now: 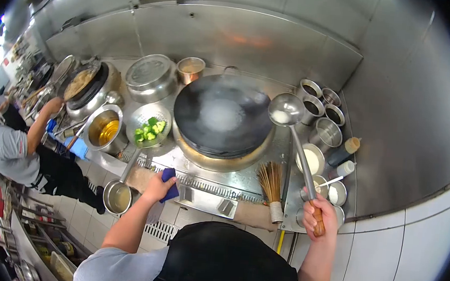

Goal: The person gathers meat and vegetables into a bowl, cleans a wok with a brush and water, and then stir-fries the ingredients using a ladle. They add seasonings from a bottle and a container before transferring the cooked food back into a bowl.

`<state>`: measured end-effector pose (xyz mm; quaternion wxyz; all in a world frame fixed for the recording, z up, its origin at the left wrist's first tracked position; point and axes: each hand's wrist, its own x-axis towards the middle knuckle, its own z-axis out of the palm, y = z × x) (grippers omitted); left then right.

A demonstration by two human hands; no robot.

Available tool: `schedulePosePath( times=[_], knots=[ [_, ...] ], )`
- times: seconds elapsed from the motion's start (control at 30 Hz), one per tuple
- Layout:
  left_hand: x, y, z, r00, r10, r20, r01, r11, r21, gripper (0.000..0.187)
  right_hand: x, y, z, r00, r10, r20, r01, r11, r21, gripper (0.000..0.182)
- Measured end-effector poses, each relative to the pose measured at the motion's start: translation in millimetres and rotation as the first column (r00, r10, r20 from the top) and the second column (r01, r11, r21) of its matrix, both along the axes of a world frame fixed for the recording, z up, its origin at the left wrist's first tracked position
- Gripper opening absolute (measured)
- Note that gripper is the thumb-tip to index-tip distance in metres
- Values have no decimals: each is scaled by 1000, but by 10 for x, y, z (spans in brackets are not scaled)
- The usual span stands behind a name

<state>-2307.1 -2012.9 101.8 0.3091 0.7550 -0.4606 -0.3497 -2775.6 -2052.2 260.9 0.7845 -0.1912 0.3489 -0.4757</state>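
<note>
My right hand (321, 217) is closed round the wooden handle of a long metal ladle (301, 155). The ladle's bowl is raised beside the right rim of the wok and has something whitish in it. My left hand (157, 188) grips a folded blue cloth (169, 185) near the front edge of the stove. In front of me the large dark wok (187, 108) sits on its burner ring, with a pale, steamy patch in its middle. Left of the wok, a perforated strainer (168, 115) holds green broccoli (151, 128).
A pot of yellow oil (109, 132) and a small pan (118, 196) are on the left. A bamboo brush (270, 184) lies at the stove's front. Seasoning containers (326, 133) and bottles (345, 151) crowd the right. Far left, a co-worker (13, 148) reaches toward another wok.
</note>
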Motion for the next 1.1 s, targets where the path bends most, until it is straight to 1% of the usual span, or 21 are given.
schedulePosePath(
  times=[0.03,0.07,0.13,0.17,0.23,0.27,0.3,0.33,0.4,0.47,0.5,0.53,0.57,0.6,0.73,0.8,0.87,0.93,1.0,1.07,1.1],
  knots=[
    [150,6,-246,989,55,140,-48,997,-53,46,153,-96,-11,999,45,-25,-45,999,11,37],
    [187,17,-294,988,73,138,-66,996,-55,46,310,-205,-41,995,89,-49,-88,996,20,36],
    [217,24,-349,920,65,386,-71,997,2,47,632,-466,-248,979,182,-96,-181,983,19,24],
    [263,48,-504,880,-6,474,-33,997,75,46,830,-581,-337,960,183,-213,-185,983,12,20],
    [309,84,-729,856,-42,516,10,998,65,47,1202,-727,-549,905,117,-408,-133,991,-11,13],
    [323,42,-759,823,-77,562,58,997,52,48,1309,-745,-562,855,152,-496,-187,982,-21,9],
    [244,21,-521,847,-65,527,54,998,37,47,1374,-747,-627,836,118,-536,-165,985,-41,14],
    [225,15,-469,864,-35,502,39,999,3,47,1452,-769,-702,815,88,-573,-147,987,-58,20],
    [294,21,-689,874,5,485,60,991,-118,45,1621,-846,-856,763,87,-640,-182,980,-84,19],
    [347,74,-781,865,-56,499,90,995,-46,44,1737,-754,-904,707,73,-703,-202,974,-101,18],
    [355,30,-774,849,-112,517,127,992,6,43,1827,-710,-845,692,125,-711,-227,972,-50,17],
    [361,3,-751,850,-109,515,128,992,-1,43,1903,-684,-794,679,173,-714,-248,969,-1,16],
    [348,18,-715,839,-123,530,144,990,2,44,1825,-684,-772,736,220,-640,-272,962,17,13],
    [336,56,-675,830,-134,542,156,988,6,44,1754,-669,-747,731,224,-645,-277,961,20,13],
    [374,123,-752,845,-78,529,156,982,-103,50,1734,-781,-812,629,174,-758,-317,947,-46,5],
    [410,99,-773,875,-101,473,155,985,-77,52,1953,-899,-889,581,65,-811,-244,965,-98,6],
    [450,74,-726,902,-171,396,199,979,-32,54,2083,-862,-847,581,102,-808,-258,964,-64,7],
    [434,115,-423,905,-152,397,177,984,-27,55,1983,-732,-775,739,272,-617,-287,955,77,9],
    [528,179,-253,909,-124,399,147,989,-27,56,1736,-582,-595,754,302,-583,-303,948,98,7],
    [682,235,-193,776,192,601,76,917,-391,56,1614,-543,-548,641,230,-732,-282,958,53,13],
    [813,285,-148,763,268,589,27,896,-443,55,1649,-614,-676,584,189,-789,-277,961,24,17]
  ],
)
